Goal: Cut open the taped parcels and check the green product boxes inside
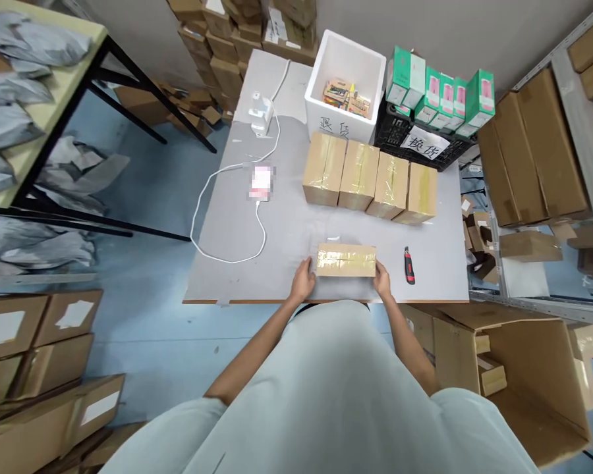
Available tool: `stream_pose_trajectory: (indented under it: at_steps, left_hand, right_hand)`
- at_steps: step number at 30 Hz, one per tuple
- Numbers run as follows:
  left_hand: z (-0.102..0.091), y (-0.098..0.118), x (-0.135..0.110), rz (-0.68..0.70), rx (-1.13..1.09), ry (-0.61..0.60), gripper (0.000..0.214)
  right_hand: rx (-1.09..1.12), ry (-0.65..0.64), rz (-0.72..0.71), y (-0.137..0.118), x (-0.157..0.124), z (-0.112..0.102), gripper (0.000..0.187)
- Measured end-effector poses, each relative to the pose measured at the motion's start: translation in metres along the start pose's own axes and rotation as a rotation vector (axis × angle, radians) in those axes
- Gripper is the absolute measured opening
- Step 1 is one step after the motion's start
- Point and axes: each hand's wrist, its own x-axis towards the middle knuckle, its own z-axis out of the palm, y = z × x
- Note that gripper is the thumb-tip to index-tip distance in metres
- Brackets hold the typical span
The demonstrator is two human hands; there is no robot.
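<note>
A small taped cardboard box [346, 259] lies near the front edge of the grey table [286, 224]. My left hand [303, 280] grips its left end and my right hand [382, 279] grips its right end, fingers curled against the sides. A red and black utility knife [409, 265] lies on the table just right of my right hand. Behind the box stands a row of several taped cardboard boxes [370, 176].
A phone [261, 182] on a white cable and a charger [260, 113] lie at the table's left. At the back are a white foam bin [344, 79] and a black crate [415, 141] of green cartons. An open carton [524, 375] sits on the floor at right; stacked boxes at left.
</note>
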Motion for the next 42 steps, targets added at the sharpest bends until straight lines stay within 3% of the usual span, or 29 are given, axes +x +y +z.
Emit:
stream_pose_trajectory:
  at_steps: [5, 9, 15, 22, 29, 35, 42]
  left_hand:
    - [0.002, 0.004, -0.022, -0.005, -0.039, -0.088, 0.063]
    - [-0.015, 0.009, -0.028, 0.001, -0.024, -0.087, 0.049]
    - [-0.033, 0.015, -0.036, -0.014, 0.050, -0.017, 0.046]
    - [-0.027, 0.020, -0.030, -0.044, 0.075, -0.007, 0.045]
    - [-0.030, 0.009, -0.037, -0.077, -0.018, 0.002, 0.064]
    - [-0.026, 0.003, -0.045, -0.032, -0.109, -0.053, 0.063]
    - [-0.031, 0.012, -0.045, 0.075, -0.169, -0.027, 0.052]
  right_hand:
    - [0.180, -0.033, 0.130, -0.027, -0.030, 0.018, 0.051]
    - [0.257, -0.012, 0.191, -0.041, -0.042, 0.009, 0.043]
    - [0.302, -0.055, 0.220, -0.057, -0.053, -0.005, 0.040]
    - [0.307, -0.042, 0.314, -0.056, -0.049, 0.005, 0.044]
    - [0.427, 0.046, 0.409, -0.041, -0.066, 0.004, 0.059]
    - [0.519, 0.018, 0.355, -0.051, -0.082, 0.007, 0.039]
    - [0.524, 0.109, 0.327, -0.065, -0.073, -0.010, 0.053]
